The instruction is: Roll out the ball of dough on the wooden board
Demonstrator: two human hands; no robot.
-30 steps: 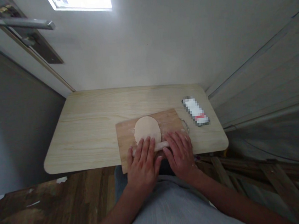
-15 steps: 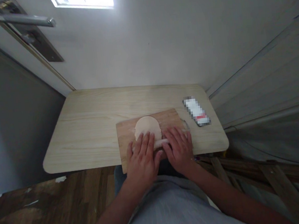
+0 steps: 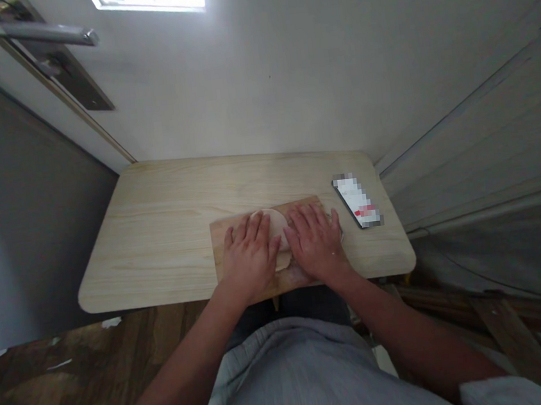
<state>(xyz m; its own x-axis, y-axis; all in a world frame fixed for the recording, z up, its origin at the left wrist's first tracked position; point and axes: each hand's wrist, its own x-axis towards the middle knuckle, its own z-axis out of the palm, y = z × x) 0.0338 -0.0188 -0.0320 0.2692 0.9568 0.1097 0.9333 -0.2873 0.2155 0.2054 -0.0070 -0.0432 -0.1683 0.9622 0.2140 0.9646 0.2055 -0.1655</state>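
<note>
A flat round of pale dough [image 3: 277, 227] lies on a wooden cutting board [image 3: 220, 233] at the near edge of a light wooden table [image 3: 166, 220]. My left hand [image 3: 250, 256] lies flat, fingers spread, over the dough's left side. My right hand [image 3: 316, 239] lies flat beside it over the right side. The rolling pin seen earlier is hidden under my palms; only a sliver of dough shows between and beyond my fingers.
A phone-like flat object [image 3: 358, 201] lies on the table's right end. A white wall stands behind the table, a door with a metal lever handle [image 3: 35, 35] at upper left. Wooden slats [image 3: 501, 326] lie on the floor at right.
Both hands have slid forward, away from me, rolling the pin over the dough; they now cover most of the dough, and the pin no longer shows.
</note>
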